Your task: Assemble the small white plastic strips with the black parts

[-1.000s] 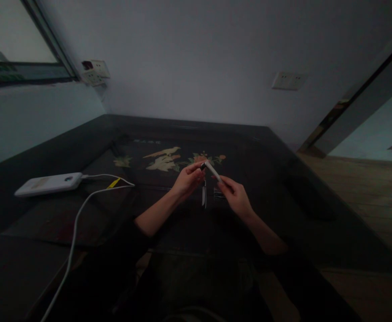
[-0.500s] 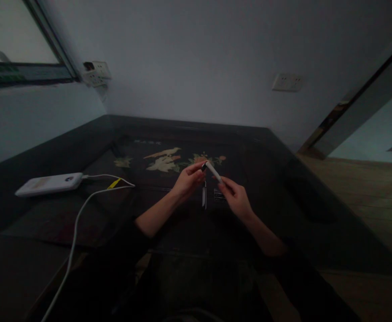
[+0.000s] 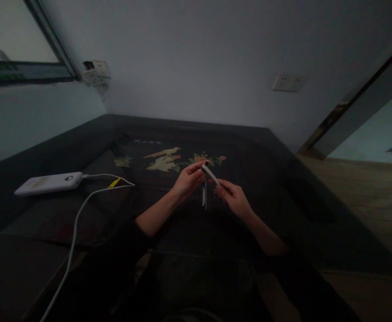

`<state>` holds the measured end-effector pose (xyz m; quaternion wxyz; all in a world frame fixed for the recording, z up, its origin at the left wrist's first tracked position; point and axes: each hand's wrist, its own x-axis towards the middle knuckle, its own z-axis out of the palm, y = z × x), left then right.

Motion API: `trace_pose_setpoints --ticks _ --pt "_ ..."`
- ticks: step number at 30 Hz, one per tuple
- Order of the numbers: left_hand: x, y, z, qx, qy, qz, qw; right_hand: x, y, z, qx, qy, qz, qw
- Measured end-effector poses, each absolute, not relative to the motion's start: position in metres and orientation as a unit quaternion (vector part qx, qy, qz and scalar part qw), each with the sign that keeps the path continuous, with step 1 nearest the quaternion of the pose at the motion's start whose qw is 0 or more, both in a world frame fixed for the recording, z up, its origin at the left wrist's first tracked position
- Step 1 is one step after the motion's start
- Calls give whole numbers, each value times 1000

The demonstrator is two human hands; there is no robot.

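My left hand (image 3: 187, 181) is closed in a pinch at the upper end of a slim white stick (image 3: 212, 174). A small dark piece (image 3: 206, 163) shows at that end, by the left fingertips; what it is I cannot make out. My right hand (image 3: 235, 199) grips the stick's lower end between thumb and fingers, so the stick slants down to the right above the table. Below and between the hands lies a narrow white piece with a thin clip-like strip (image 3: 204, 197). Beside the right fingers is a small item with light bars (image 3: 216, 195), partly hidden by them.
A dark glossy table (image 3: 189, 228) with a bird-and-flower picture (image 3: 164, 161) spans the view. On its left lies a white power bank (image 3: 48, 183), its white cable (image 3: 77, 219) running toward the near edge. A dark flat object (image 3: 312, 201) lies on the right.
The stick has turned a little, and its upper end now sits at the left fingertips against the dark piece. My right hand has shifted slightly left; my left hand barely moved.
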<state>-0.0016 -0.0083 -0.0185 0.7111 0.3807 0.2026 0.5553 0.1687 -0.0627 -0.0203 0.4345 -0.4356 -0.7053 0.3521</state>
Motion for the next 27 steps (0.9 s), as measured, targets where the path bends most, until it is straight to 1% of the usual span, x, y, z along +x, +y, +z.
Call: trace_pose_setpoints --ticks 4,15,27 --pt "-2 -8 -19 389 210 546 711 169 -61 -20 -454 -698 316 454" --pt "-3 -8 -21 395 213 549 705 169 -59 -22 -478 -675 276 490" --pt "0 -7 -19 385 198 566 701 167 -66 -19 -432 -723 313 438"
